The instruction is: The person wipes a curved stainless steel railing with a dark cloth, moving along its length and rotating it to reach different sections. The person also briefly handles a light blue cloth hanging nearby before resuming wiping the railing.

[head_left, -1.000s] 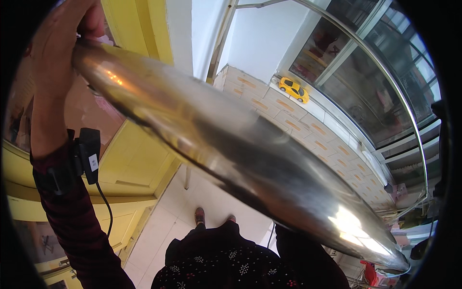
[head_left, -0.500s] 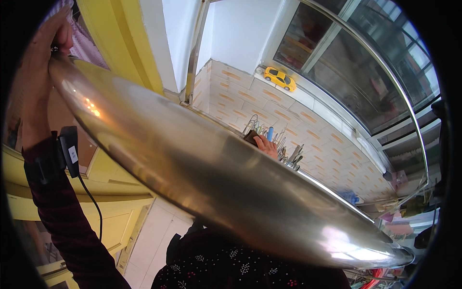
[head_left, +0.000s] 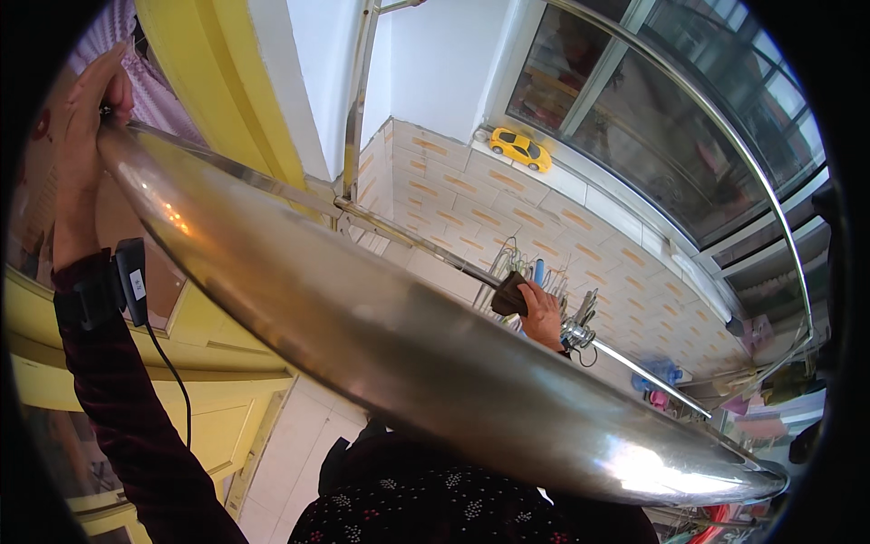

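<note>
A large, shiny metal bar (head_left: 381, 317) crosses the head view very close up, slanting from upper left to lower right. At its upper left end my left hand (head_left: 95, 113) is closed round it, with the fingertips curled over. Beyond the bar, my right hand (head_left: 542, 317) pinches a dark brown pad or folded cloth (head_left: 509, 296). That brown piece lies against a thinner metal rail (head_left: 421, 240); my right wrist is hidden behind the big bar. Several wire hangers (head_left: 507, 258) and a cluster of metal clips (head_left: 580, 331) hang beside my right hand.
A yellow toy car (head_left: 520, 149) stands on the window ledge (head_left: 580, 186) above a tiled wall. A curved metal rail (head_left: 725, 136) runs past the window. Yellow door frames (head_left: 217, 82) are at left, a blue plastic bottle (head_left: 657, 374) at right. A black cable (head_left: 177, 381) hangs from my left wrist.
My right hand and the brown piece have come further into view from behind the big bar, shifting right and down. More of the thin rail shows. My left hand keeps its hold.
</note>
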A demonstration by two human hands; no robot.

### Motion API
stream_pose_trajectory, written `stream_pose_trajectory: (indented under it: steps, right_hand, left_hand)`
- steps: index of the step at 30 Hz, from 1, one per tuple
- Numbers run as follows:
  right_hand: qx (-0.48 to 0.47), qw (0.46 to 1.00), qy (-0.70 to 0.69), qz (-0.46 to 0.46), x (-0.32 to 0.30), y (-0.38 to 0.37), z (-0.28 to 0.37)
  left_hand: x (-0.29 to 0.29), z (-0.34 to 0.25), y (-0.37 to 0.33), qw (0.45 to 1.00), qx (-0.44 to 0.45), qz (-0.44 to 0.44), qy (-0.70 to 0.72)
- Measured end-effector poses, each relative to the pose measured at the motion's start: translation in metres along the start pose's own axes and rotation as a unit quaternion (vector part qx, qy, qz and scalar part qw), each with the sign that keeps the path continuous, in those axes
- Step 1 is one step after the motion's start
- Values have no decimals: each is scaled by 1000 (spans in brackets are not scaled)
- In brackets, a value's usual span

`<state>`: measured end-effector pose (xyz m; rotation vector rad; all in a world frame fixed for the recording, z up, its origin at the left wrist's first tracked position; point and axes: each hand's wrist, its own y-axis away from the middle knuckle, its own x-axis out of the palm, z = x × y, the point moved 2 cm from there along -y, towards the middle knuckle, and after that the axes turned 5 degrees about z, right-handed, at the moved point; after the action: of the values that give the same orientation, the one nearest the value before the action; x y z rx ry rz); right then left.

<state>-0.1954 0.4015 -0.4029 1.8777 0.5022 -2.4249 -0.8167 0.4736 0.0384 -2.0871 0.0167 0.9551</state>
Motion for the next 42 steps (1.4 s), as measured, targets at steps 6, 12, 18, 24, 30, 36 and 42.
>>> stream_pose_trajectory:
  steps: [6, 12, 18, 24, 30, 36, 42]
  right_hand:
    - [14, 1000, 25, 14, -21, 35, -35]
    - [47, 996, 67, 41, -45, 72, -71]
    - [91, 992, 82, 38, -60, 110, -111]
    - [140, 983, 108, 43, -71, 137, -138]
    - [166, 975, 146, 28, -66, 146, -129]
    - [209, 959, 188, 32, -45, 127, -87]
    - [136, 982, 127, -25, -12, 66, -29]
  left_hand:
    - [0, -5, 2, 988, -14, -30, -150]
    - [6, -24, 3, 997, -31, -41, -53]
    - [21, -41, -5, 997, -27, -57, -47]
    - [29, -60, -12, 996, -27, -64, -47]
    - [22, -48, -7, 995, -30, -80, -56]
    - [-10, 21, -21, 909, -359, -210, 29]
    - [15, -27, -1, 996, -36, -79, -19]
